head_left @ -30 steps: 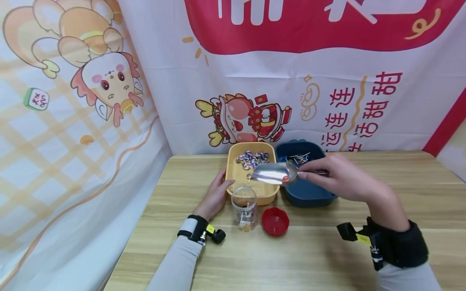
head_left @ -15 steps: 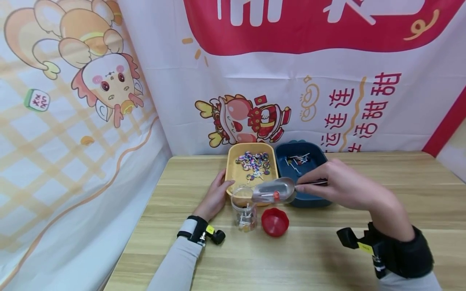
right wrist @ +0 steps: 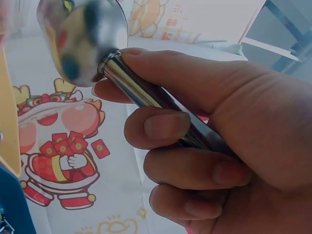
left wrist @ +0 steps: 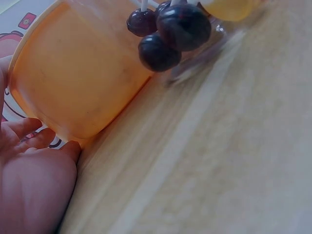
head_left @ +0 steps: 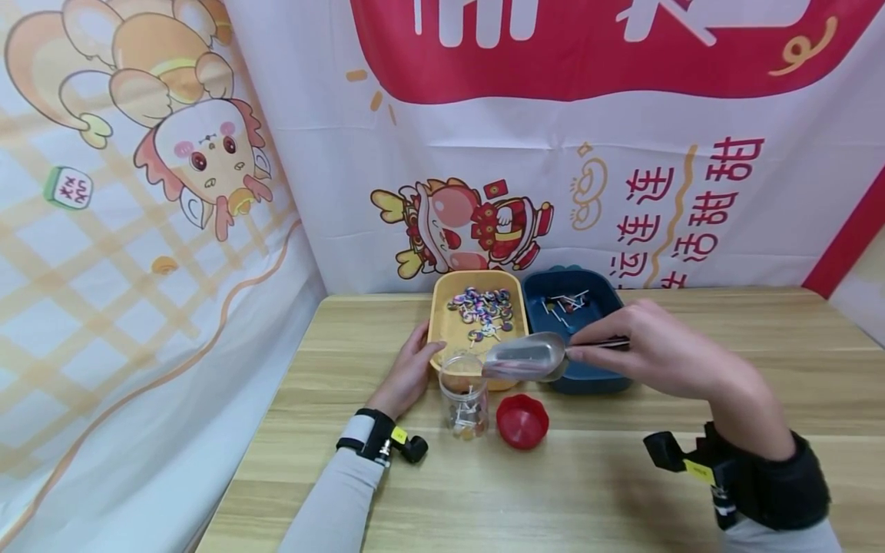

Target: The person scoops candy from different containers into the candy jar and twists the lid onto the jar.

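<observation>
My right hand (head_left: pixel 653 349) grips the handle of a shiny metal scoop (head_left: pixel 527 355), fingers wrapped round it in the right wrist view. The scoop's lip tips down at the mouth of a clear jar (head_left: pixel 452 407), and no candy shows in its bowl. Several lollipops stand in the jar; dark round heads (left wrist: pixel 183 27) show close up in the left wrist view. With my left hand (head_left: pixel 408 376) I hold the left side of a yellow tray (head_left: pixel 445 330), thumb over its rim. Swirled lollipops (head_left: pixel 482 306) lie in that tray.
A blue tray (head_left: pixel 591 380) with several loose lollipops (head_left: pixel 567 301) stands to the right of the yellow one, partly behind my right hand. A red scalloped dish (head_left: pixel 522 422) sits right of the jar. A printed cloth (head_left: pixel 429 123) hangs behind the table.
The scoop has come down from over the yellow tray to the jar's mouth and tipped. A red lollipop that lay in it no longer shows there. My left hand has stayed put.
</observation>
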A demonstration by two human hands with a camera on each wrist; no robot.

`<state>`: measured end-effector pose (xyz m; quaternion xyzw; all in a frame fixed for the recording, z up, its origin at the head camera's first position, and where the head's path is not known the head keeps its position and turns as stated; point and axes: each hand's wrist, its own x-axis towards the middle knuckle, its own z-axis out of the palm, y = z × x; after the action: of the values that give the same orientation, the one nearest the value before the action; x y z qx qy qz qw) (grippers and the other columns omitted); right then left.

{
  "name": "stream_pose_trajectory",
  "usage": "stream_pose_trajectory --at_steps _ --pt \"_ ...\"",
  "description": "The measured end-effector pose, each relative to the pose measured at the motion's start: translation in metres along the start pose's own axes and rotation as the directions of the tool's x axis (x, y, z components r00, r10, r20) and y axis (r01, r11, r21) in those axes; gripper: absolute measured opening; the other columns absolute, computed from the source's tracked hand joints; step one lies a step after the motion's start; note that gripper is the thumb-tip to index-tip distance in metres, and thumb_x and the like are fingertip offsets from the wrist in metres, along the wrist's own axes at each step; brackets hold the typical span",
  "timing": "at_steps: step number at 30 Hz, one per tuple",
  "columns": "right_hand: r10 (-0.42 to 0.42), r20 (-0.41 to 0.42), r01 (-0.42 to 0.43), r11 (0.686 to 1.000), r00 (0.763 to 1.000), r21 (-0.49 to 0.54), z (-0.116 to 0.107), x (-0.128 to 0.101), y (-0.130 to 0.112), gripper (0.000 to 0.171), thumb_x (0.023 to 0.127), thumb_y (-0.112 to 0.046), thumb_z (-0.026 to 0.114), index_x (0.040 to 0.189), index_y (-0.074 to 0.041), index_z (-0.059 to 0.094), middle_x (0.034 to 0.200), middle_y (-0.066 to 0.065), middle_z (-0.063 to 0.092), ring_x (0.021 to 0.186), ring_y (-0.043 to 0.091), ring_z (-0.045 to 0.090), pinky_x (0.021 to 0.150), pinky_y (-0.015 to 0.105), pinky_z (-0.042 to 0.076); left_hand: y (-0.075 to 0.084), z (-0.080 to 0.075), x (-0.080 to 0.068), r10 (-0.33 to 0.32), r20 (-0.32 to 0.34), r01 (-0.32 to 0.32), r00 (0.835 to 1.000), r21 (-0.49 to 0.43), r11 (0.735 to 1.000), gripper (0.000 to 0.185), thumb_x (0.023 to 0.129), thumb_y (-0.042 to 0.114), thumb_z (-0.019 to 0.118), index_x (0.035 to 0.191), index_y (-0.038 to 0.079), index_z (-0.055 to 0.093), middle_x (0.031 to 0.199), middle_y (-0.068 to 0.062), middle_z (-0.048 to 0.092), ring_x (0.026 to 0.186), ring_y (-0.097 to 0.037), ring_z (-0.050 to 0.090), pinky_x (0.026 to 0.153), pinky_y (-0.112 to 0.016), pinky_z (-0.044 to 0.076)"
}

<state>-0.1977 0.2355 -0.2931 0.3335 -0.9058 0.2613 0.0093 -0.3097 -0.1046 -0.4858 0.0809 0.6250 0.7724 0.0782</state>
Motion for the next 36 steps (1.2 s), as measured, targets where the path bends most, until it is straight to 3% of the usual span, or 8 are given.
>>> stream_pose_trajectory --at_steps 7,11,16,19,25,33,36 --pt "-0.012 -0.050 0.011 0.999 0.999 -0.036 -0.003 -0.005 0.003 0.018 0.096 -0.027 0.073 0.108 -0.016 0.081 0.081 -0.015 0.070 0.060 0.003 0.055 0.050 0.021 0.043 0.000 0.000 0.000 -0.001 0.001 0.001 1.000 -0.008 1.000 0.072 0.102 0.010 0.053 0.164 0.012 0.017 0.171 -0.011 0.016 0.155 -0.026 0.021 0.126 -0.039 0.025" --pt "-0.003 -0.126 -0.007 0.997 0.992 -0.076 -0.009 -0.011 0.009 0.015 0.095 -0.023 0.075 0.107 -0.017 0.081 0.081 -0.014 0.068 0.064 0.005 0.055 0.053 0.022 0.044 0.000 0.000 0.000 -0.007 -0.002 0.007 1.000 -0.009 1.000 0.072 0.102 0.010 0.054 0.164 0.013 0.018 0.171 -0.010 0.016 0.155 -0.025 0.021 0.126 -0.038 0.025" --pt "0.062 -0.239 -0.102 0.981 0.969 -0.162 -0.020 -0.019 0.020 0.015 0.095 -0.021 0.074 0.108 -0.015 0.079 0.085 -0.004 0.070 0.069 0.012 0.057 0.054 0.024 0.042 0.000 0.001 0.001 -0.004 -0.003 0.004 1.000 -0.008 1.000 0.071 0.103 0.009 0.053 0.164 0.014 0.018 0.171 -0.010 0.015 0.156 -0.025 0.020 0.126 -0.039 0.025" --pt "0.139 -0.254 -0.197 0.955 0.957 -0.220 -0.023 -0.020 0.030 0.019 0.096 -0.023 0.072 0.110 -0.010 0.078 0.092 0.004 0.073 0.074 0.018 0.058 0.056 0.027 0.043 0.000 0.001 0.000 -0.001 -0.008 0.001 1.000 -0.007 1.000 0.070 0.103 0.008 0.052 0.164 0.013 0.018 0.171 -0.010 0.015 0.156 -0.026 0.020 0.126 -0.039 0.025" --pt "0.298 -0.156 -0.330 0.906 0.942 -0.263 -0.024 -0.015 0.048 0.026 0.099 -0.027 0.068 0.113 -0.006 0.075 0.094 0.007 0.071 0.077 0.022 0.057 0.060 0.031 0.042 -0.001 0.000 0.000 0.003 -0.011 -0.003 1.000 -0.010 1.000 0.071 0.102 0.008 0.052 0.164 0.012 0.018 0.171 -0.010 0.014 0.156 -0.026 0.019 0.126 -0.039 0.024" --pt "0.378 -0.045 -0.374 0.879 0.925 -0.297 -0.013 -0.007 0.080 0.022 0.100 -0.020 0.065 0.105 -0.001 0.076 0.094 0.008 0.072 0.080 0.023 0.059 0.070 0.045 0.054 0.000 0.001 0.000 0.000 -0.004 0.000 1.000 -0.005 1.000 0.069 0.104 0.008 0.051 0.164 0.012 0.017 0.171 -0.010 0.014 0.156 -0.025 0.019 0.126 -0.038 0.023" --pt "0.410 0.018 -0.385 0.870 0.912 -0.309 -0.006 -0.002 0.092 0.021 0.101 -0.014 0.062 0.103 0.002 0.075 0.091 0.008 0.070 0.078 0.023 0.058 0.070 0.045 0.054 -0.001 0.001 0.000 0.007 0.005 -0.007 1.000 -0.006 1.000 0.069 0.104 0.007 0.050 0.164 0.011 0.016 0.171 -0.011 0.013 0.156 -0.026 0.018 0.126 -0.039 0.023"
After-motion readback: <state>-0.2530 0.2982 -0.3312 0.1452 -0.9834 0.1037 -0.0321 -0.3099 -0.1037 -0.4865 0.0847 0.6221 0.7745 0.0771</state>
